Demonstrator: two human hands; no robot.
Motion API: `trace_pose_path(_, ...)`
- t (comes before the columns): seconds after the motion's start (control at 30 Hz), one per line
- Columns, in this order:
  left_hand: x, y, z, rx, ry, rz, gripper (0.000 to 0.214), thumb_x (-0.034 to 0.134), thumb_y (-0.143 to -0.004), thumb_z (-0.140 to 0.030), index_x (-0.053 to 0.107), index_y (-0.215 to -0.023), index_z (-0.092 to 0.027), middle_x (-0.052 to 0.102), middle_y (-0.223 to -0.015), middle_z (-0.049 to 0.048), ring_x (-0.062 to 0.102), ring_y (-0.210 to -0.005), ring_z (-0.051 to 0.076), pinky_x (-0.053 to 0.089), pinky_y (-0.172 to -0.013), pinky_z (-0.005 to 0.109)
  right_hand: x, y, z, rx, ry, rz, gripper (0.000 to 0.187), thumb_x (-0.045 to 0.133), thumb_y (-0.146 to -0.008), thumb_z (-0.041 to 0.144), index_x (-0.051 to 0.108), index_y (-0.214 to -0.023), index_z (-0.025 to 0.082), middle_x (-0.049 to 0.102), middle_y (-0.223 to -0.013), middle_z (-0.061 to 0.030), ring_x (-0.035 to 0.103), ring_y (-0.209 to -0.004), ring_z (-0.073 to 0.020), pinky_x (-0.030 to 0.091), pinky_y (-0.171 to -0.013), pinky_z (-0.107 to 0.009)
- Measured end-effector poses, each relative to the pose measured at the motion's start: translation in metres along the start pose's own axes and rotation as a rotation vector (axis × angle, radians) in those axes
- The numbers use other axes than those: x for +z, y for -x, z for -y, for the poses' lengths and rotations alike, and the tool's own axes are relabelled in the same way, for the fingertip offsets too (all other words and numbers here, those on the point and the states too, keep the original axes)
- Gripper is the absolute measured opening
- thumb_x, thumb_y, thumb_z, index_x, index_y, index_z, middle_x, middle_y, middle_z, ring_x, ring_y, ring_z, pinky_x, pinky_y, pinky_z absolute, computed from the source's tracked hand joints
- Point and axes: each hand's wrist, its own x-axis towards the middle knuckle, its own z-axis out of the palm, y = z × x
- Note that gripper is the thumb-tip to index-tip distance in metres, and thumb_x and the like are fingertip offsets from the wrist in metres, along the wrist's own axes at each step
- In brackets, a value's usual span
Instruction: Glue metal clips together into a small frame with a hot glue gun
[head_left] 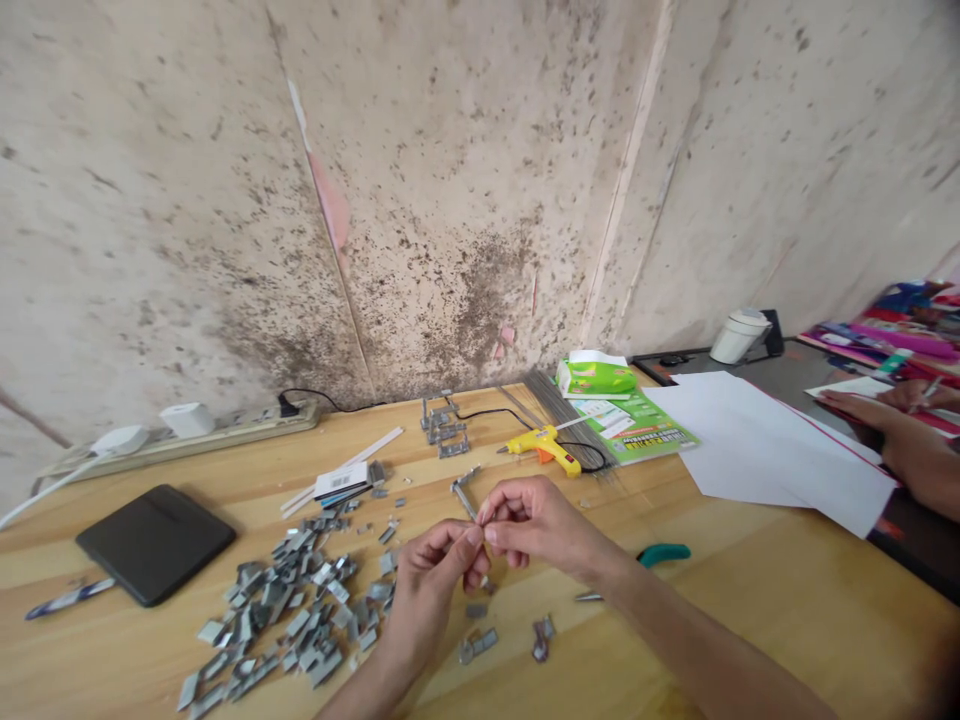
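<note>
My left hand (442, 562) and my right hand (532, 525) meet fingertip to fingertip above the wooden table. Both are closed in a pinch, and whatever sits between them is too small and covered to make out. Just beyond them lies a jointed grey metal strip (465, 490). Left of my left hand spreads a heap of small grey metal pieces (300, 600). Below my hands are a few loose metal parts (478, 647) and a small dark metal piece (541, 640). Teal-handled pliers (663, 554) are partly hidden behind my right forearm.
A yellow glue gun (551, 447) lies behind, near an assembled metal frame (444, 425) and thin rods (566, 400). A black tablet (156, 543), a pen (69, 598) and a power strip (247, 438) are left. White paper (772, 445) lies right, beside another person's hands (892, 420).
</note>
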Motion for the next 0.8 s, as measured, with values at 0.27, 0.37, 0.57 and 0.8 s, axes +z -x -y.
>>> trace_pose_path(0.27, -0.005, -0.009, -0.006, 0.009, 0.056, -0.155, 0.025, 0.072, -0.069, -0.035, 0.062, -0.061, -0.014, 0.057, -0.053, -0.0016, 0.042, -0.046, 0.005, 0.031, -0.044, 0.016, -0.021, -0.001, 0.008, -0.198, 0.216, -0.152, 0.021, 0.058, -0.078, 0.029, 0.062, -0.094, 0.016, 0.061, -0.073, -0.0004, 0.055, -0.062, -0.0109, 0.044, -0.059, -0.024)
trace_pose_path(0.37, -0.007, -0.011, -0.006, 0.011, 0.052, -0.181, 0.025, 0.073, -0.067, -0.036, 0.062, -0.061, -0.014, 0.057, -0.053, -0.0017, 0.042, -0.046, 0.005, 0.031, -0.044, 0.016, -0.037, -0.001, 0.012, -0.282, 0.445, -0.287, 0.017, 0.051, -0.082, 0.029, 0.064, -0.085, 0.017, 0.063, -0.074, -0.0011, 0.055, -0.066, -0.0122, 0.042, -0.059, -0.024)
trace_pose_path(0.57, -0.011, -0.011, -0.003, 0.038, -0.015, -0.180, 0.026, 0.071, -0.069, -0.037, 0.062, -0.061, -0.014, 0.057, -0.054, -0.0008, 0.042, -0.047, 0.006, 0.032, -0.045, 0.017, -0.066, -0.004, 0.014, -0.277, 0.849, -0.521, 0.015, 0.051, -0.081, 0.024, 0.065, -0.081, 0.019, 0.066, -0.072, -0.0009, 0.056, -0.065, -0.0140, 0.039, -0.059, -0.024)
trace_pose_path(0.8, -0.015, -0.013, 0.002, 0.047, -0.054, -0.144, 0.026, 0.069, -0.071, -0.036, 0.061, -0.060, -0.014, 0.056, -0.055, -0.0006, 0.042, -0.049, 0.007, 0.033, -0.046, 0.018, -0.078, 0.001, 0.014, -0.114, 1.118, -0.487, 0.015, 0.051, -0.082, 0.025, 0.065, -0.080, 0.020, 0.067, -0.072, -0.0003, 0.059, -0.067, -0.0143, 0.039, -0.061, -0.023)
